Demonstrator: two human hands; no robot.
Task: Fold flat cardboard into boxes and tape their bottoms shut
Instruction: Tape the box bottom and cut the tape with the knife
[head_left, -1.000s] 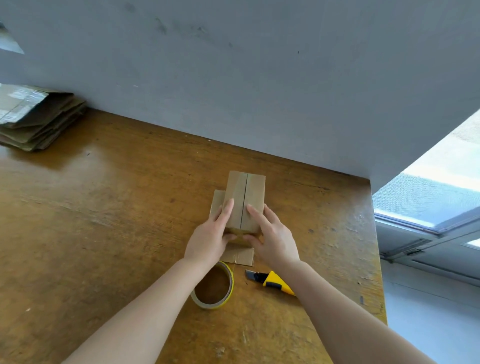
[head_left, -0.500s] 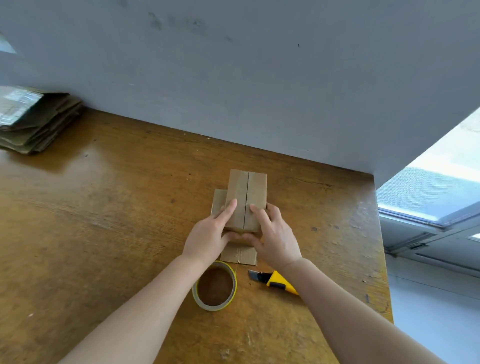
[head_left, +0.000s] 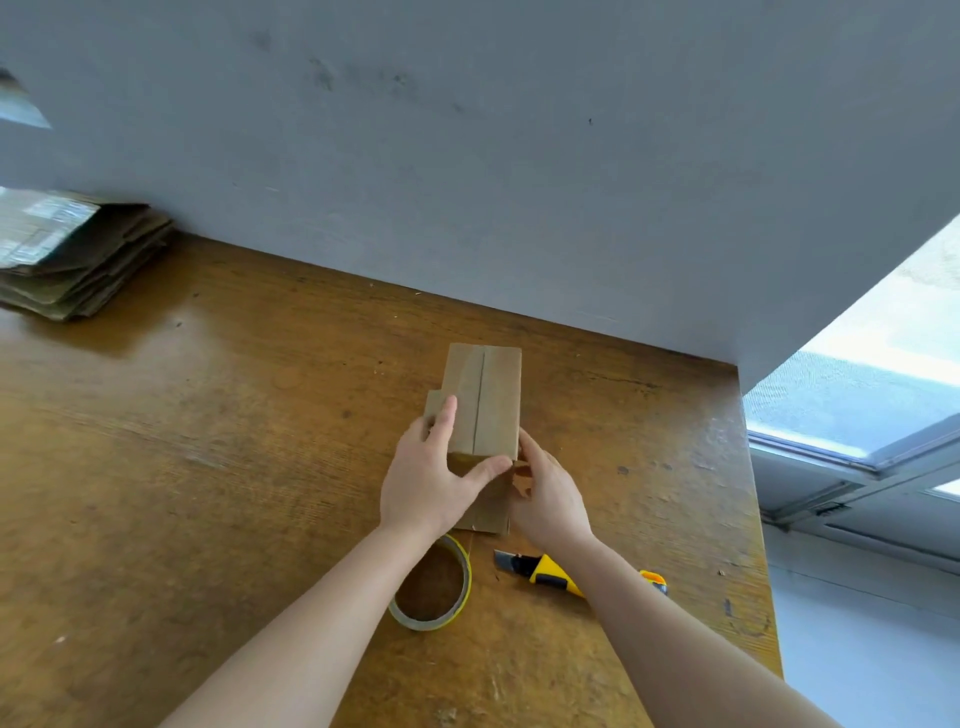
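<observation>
A small brown cardboard box (head_left: 493, 395) stands on the wooden table (head_left: 208, 441), its two top flaps folded shut with a seam down the middle. More flaps lie flat beneath it on the near and left sides. My left hand (head_left: 426, 483) presses straight fingers on the left flap, thumb stretched across the near face. My right hand (head_left: 550, 499) has curled fingers pinching the box's near right corner. A roll of tape (head_left: 470, 577) lies just behind my left wrist, partly hidden by the forearm.
A yellow utility knife (head_left: 550, 571) lies under my right forearm with its blade end pointing left. A stack of flat cardboard (head_left: 78, 260) sits at the far left against the grey wall (head_left: 519, 182). The table's right edge drops off beside a window (head_left: 857, 405).
My right hand slid off the right flap down to the box's near right corner. My left thumb stretched across the near face. The box stayed in place.
</observation>
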